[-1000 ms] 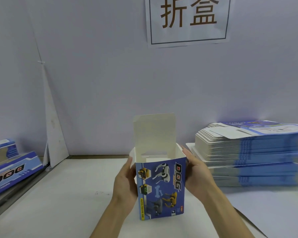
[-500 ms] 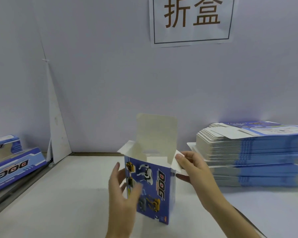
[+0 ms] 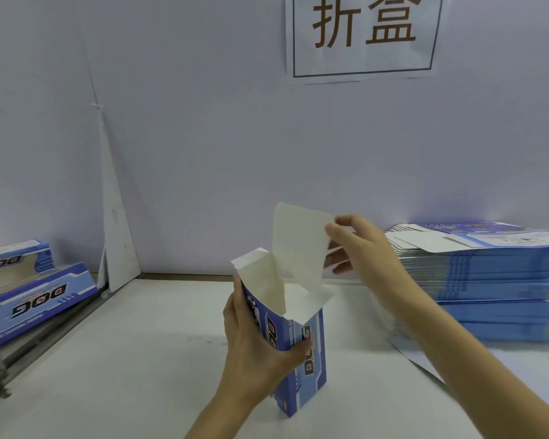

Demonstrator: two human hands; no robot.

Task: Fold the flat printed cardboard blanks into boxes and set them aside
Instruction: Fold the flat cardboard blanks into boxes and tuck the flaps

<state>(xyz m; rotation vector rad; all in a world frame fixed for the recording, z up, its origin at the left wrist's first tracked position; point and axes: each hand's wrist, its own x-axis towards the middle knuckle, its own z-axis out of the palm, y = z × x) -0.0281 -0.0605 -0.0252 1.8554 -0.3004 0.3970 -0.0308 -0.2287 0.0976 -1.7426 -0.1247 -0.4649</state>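
box (image 3: 308,359): blue printed DOG carton, upright at mid-worktop (image 3: 124,359), gripped by my left hand (image 3: 254,343), top open, white inside showing | lid flap (image 3: 298,242): raised, its right edge pinched by my right hand (image 3: 362,248) | flat blanks (image 3: 488,280): tall blue-and-white stack at the worktop's right edge | folded boxes (image 3: 38,299): two on their sides past the left edge
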